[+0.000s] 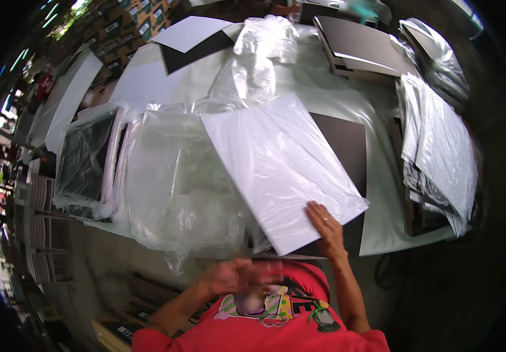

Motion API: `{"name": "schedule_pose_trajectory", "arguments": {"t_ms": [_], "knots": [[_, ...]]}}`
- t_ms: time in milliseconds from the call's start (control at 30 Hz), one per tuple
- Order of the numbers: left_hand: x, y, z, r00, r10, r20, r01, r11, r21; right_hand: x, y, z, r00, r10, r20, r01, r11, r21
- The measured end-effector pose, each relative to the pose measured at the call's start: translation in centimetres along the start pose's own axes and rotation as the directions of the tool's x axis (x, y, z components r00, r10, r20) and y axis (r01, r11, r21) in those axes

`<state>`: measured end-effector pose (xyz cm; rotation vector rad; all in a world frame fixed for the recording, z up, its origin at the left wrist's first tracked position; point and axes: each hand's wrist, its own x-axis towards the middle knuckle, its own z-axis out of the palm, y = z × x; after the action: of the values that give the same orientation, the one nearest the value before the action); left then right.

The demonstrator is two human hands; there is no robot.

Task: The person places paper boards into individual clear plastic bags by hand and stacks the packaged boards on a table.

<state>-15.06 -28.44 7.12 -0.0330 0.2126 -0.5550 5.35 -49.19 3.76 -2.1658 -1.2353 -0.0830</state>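
Observation:
A white rectangular board (282,167) in a clear plastic sleeve lies at an angle in the middle of the table. My right hand (326,229) rests on its near right corner, fingers stretched out flat. Beneath the board, part of a dark brown board (347,144) shows at the right. My left hand (246,276) hovers in front of my chest at the table's near edge, off the board; motion smears its fingers. To the left of the white board lies a stack of clear plastic bags (176,176), nearest to that hand.
Dark boards wrapped in plastic (88,158) stand at the left. More wrapped white boards (438,146) are piled at the right. Brown boards (367,47) lie at the far right, crumpled clear plastic (253,56) at the back. Stacked cartons (121,32) rise beyond the table.

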Motion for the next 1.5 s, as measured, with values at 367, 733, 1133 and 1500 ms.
{"name": "schedule_pose_trajectory", "arguments": {"t_ms": [367, 733, 1133, 1500], "knots": [[0.5, 16.9, -4.7, 0.327, 0.944, -0.050, 0.859, -0.275, 0.432, -1.1, 11.4, -22.7, 0.044, 0.602, -0.798, -0.286, 0.772, 0.567], [-5.2, 19.5, -11.9, 0.371, 0.835, -0.407, 0.464, 0.212, 0.860, -16.9, 42.6, -29.8, 0.230, 0.642, -0.731, -0.863, 0.482, 0.152], [7.8, 23.9, 7.3, 0.577, 0.803, -0.150, -0.561, 0.523, 0.642, -9.9, 36.4, -29.3, 0.259, 0.360, -0.896, -0.912, 0.396, -0.104], [12.5, 18.6, 8.0, 0.828, 0.551, -0.106, -0.183, 0.443, 0.878, 17.2, 2.0, -2.7, 0.979, 0.139, 0.147, -0.198, 0.808, 0.554]]}}
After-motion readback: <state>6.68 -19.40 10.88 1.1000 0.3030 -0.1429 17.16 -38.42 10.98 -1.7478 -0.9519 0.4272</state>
